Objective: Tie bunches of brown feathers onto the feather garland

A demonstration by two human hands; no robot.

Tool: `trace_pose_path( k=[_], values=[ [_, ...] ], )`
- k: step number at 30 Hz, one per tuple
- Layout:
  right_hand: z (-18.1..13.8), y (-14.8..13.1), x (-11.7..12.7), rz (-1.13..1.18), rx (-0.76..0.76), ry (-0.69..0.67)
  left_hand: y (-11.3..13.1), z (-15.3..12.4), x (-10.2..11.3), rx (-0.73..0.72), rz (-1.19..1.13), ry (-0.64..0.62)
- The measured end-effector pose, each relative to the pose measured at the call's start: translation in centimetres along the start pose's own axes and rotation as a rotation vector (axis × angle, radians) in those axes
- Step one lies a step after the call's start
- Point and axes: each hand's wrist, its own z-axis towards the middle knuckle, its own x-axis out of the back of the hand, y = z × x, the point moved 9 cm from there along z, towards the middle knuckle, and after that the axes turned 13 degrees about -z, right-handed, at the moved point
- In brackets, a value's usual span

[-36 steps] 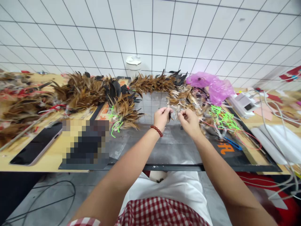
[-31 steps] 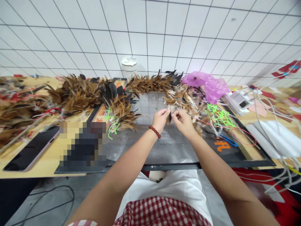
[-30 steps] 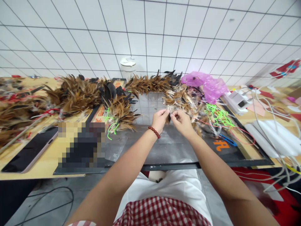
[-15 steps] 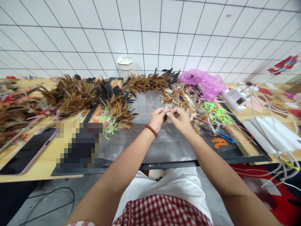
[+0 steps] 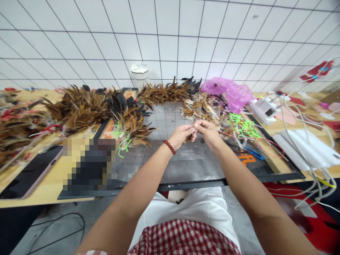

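a phone [image 5: 28, 173] lies at the left, a pink plastic bag [image 5: 230, 92] and white cup [image 5: 139, 72] farther back.

A light wooden table [image 5: 53, 184] carries a dark gridded cutting mat [image 5: 186, 166] at its centre. Bundles of brown and black feathers [image 5: 79, 109] lie across the left and rear of the surface. A black smartphone [image 5: 29, 173] lies flat near the left front edge. A crumpled pink plastic bag [image 5: 231, 94] lies at the rear right, with tangled neon-green cord [image 5: 245, 127] just in front of it. White cables [image 5: 300, 120] lie at the right. A white lidded cup [image 5: 139, 72] stands at the rear.
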Motion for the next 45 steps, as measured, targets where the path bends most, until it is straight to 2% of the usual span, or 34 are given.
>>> trace_pose_path(
  k=[2, 5, 7, 9, 10, 13, 15, 18, 20, 22, 24, 26, 29, 33, 38, 42, 45],
  values=[
    [0.2, 0.3, 0.4, -0.044, -0.006, 0.049, -0.1, 0.1, -0.2, -0.009, 0.006, 0.000],
    [0.4, 0.2, 1.5, -0.216, 0.019, 0.095, 0.3, 0.2, 0.4, -0.065, 0.038, 0.082],
    [0.4, -0.6, 3.5, -0.450, 0.076, 0.226, 0.9, 0.2, 1.3, -0.126, 0.015, 0.168],
    [-0.1, -2.0, 5.5, -0.783, 0.147, 0.388, 1.6, 0.1, 2.4, -0.187, -0.052, 0.249],
    [-0.2, -2.4, 5.8, -0.956, 0.170, 0.405, 2.0, 0.1, 3.0, -0.217, -0.091, 0.291],
    [-0.2, -2.1, 5.1, -1.286, 0.167, 0.270, 2.7, -0.1, 4.3, -0.287, -0.159, 0.386],
    [-0.3, -1.5, 4.0, -1.392, 0.147, 0.162, 2.9, -0.2, 4.7, -0.310, -0.157, 0.420],
    [-0.4, -0.8, 2.8, -1.483, 0.119, 0.080, 2.9, -0.2, 4.9, -0.313, -0.161, 0.428],
    [-0.1, -0.4, 2.6, -1.378, 0.090, 0.083, 2.7, -0.1, 4.8, -0.307, -0.177, 0.421],
    [0.2, 0.2, 3.1, -1.062, 0.019, 0.128, 2.7, -0.1, 4.8, -0.304, -0.184, 0.420],
    [0.5, 1.4, 3.6, -0.642, -0.089, 0.177, 2.6, -0.1, 4.8, -0.301, -0.181, 0.417],
    [0.5, 2.5, 3.3, -0.297, -0.193, 0.180, 2.6, -0.1, 4.7, -0.294, -0.179, 0.412],
    [0.1, 3.0, 2.0, -0.045, -0.298, 0.108, 2.6, -0.1, 4.6, -0.284, -0.181, 0.409],
    [-0.2, 2.3, 1.3, 0.060, -0.318, 0.056, 2.5, -0.1, 4.8, -0.282, -0.174, 0.424],
    [0.2, 2.0, 2.2, 0.057, -0.260, 0.156, 2.3, 0.1, 4.5, -0.262, -0.143, 0.388],
    [-0.2, 0.0, 4.0, -0.158, -0.035, 0.392, 1.9, 0.1, 3.6, -0.199, -0.143, 0.339],
    [-1.3, -3.0, 3.8, -0.418, 0.235, 0.444, 1.5, 0.1, 2.8, -0.145, -0.169, 0.294]
  ],
)
